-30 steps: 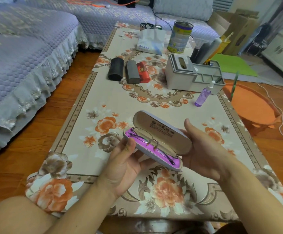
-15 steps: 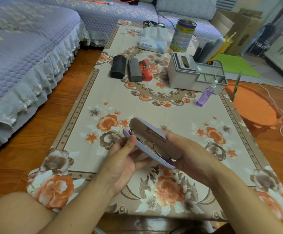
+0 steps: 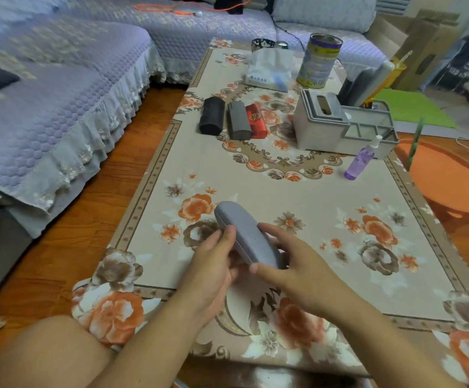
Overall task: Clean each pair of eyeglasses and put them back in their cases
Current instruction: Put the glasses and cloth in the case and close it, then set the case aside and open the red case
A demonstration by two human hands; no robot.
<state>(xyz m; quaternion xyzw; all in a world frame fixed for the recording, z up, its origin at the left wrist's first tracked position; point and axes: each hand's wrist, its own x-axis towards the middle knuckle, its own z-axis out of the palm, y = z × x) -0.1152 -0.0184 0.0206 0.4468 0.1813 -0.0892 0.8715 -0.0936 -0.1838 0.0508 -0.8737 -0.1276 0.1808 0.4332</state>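
Head view: sofa (image 3: 59, 88) on my left, floral-clothed surface (image 3: 255, 175) ahead, and the lid has just come down — a second ago this grey case (image 3: 245, 233) gaped open with glasses on purple lining, now it's closed, so that pair looks done. My left hand (image 3: 213, 261) grips the case from beneath, thumb on its edge; my right hand (image 3: 292, 261) wraps its near end. Far side: grey organizer (image 3: 337, 124), tin (image 3: 321, 61), tissue pack (image 3: 269, 71), then black case (image 3: 212, 116), dark grey case (image 3: 237, 120), red case (image 3: 255, 121) touching in a row, spray bottle (image 3: 360, 161) nearby. Nothing blocks my reach.
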